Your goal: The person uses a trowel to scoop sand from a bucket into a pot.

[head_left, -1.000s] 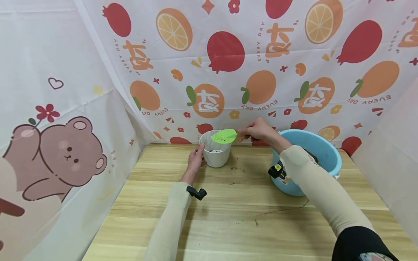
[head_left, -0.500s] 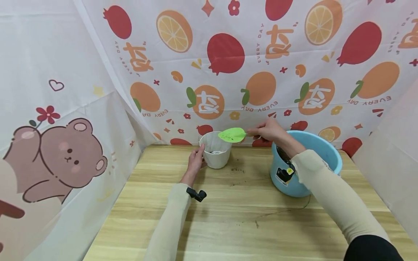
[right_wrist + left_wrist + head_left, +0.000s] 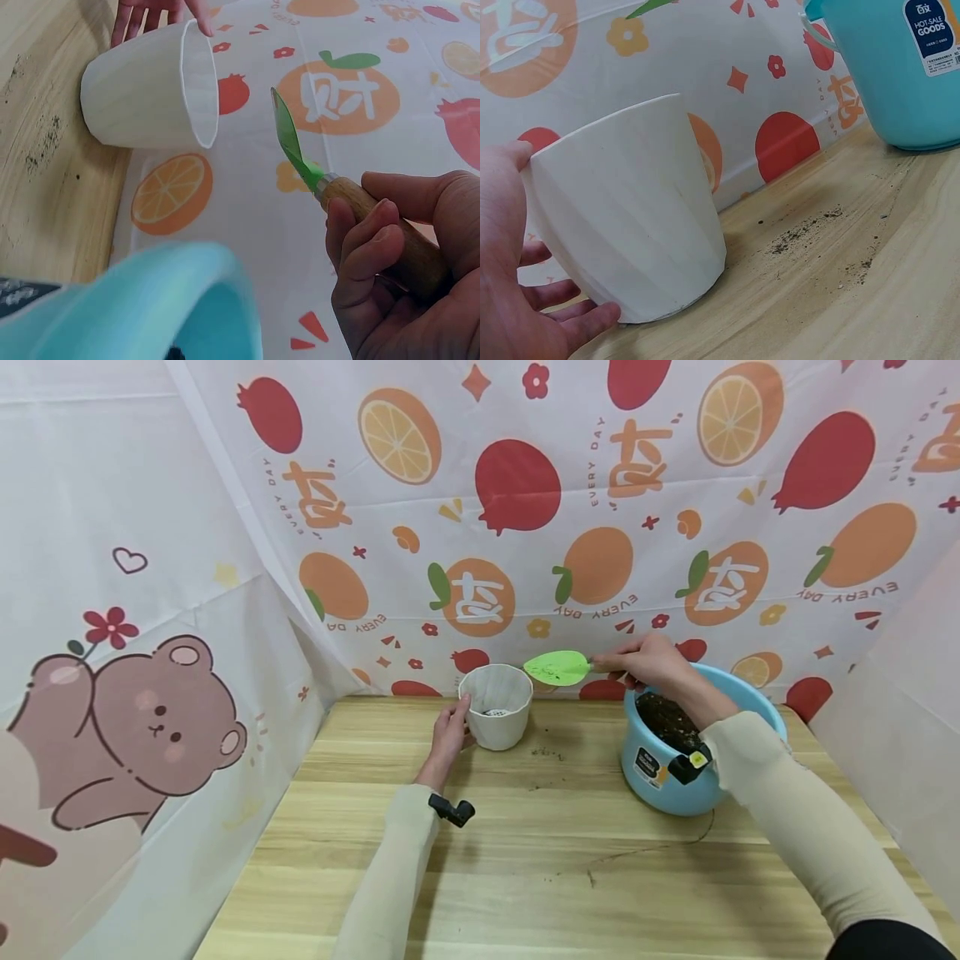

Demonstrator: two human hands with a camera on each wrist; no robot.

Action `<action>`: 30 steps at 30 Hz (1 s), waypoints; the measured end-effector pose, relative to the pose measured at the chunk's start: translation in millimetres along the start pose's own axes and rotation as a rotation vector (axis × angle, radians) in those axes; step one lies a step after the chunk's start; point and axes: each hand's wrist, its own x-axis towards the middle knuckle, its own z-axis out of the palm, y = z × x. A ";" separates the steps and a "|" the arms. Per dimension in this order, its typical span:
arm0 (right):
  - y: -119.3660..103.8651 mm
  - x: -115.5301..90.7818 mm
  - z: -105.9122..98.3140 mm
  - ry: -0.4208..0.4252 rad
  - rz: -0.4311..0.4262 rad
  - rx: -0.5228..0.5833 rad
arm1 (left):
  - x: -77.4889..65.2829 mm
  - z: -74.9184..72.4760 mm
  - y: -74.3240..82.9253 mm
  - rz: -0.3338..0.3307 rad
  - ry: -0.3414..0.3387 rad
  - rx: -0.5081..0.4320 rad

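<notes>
Head view: a person's left hand [image 3: 447, 731] holds the left side of a white pot [image 3: 501, 728], which stands upright on a wooden tabletop [image 3: 517, 881] close to the back cloth [image 3: 517, 485] printed with fruit. Dark spots show at the bottom of the pot. The right hand [image 3: 652, 662] holds a small trowel [image 3: 558, 668] with a green, leaf-shaped blade, raised between the pot and a light blue bucket [image 3: 678, 799]. The bucket, partly hidden by the right arm, has dark soil [image 3: 667, 720] inside. Both sleeves are cream.

Left wrist view: the thumb rests at the rim of the pot and the other fingers [image 3: 592, 322] curl about its lower side, grasping it. Dark crumbs [image 3: 802, 234] are scattered on the tabletop between the pot and the bucket, which carries a printed label [image 3: 932, 34].

Right wrist view: the fingers are clenched around the trowel's wooden handle [image 3: 356, 201]. The blade is near the pot but apart from it. The bucket's blurred rim fills the lower left.
</notes>
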 end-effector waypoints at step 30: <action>32.4 -36.1 -55.7 0.086 0.049 0.027 | -1.5 0.3 0.6 0.000 0.001 0.000</action>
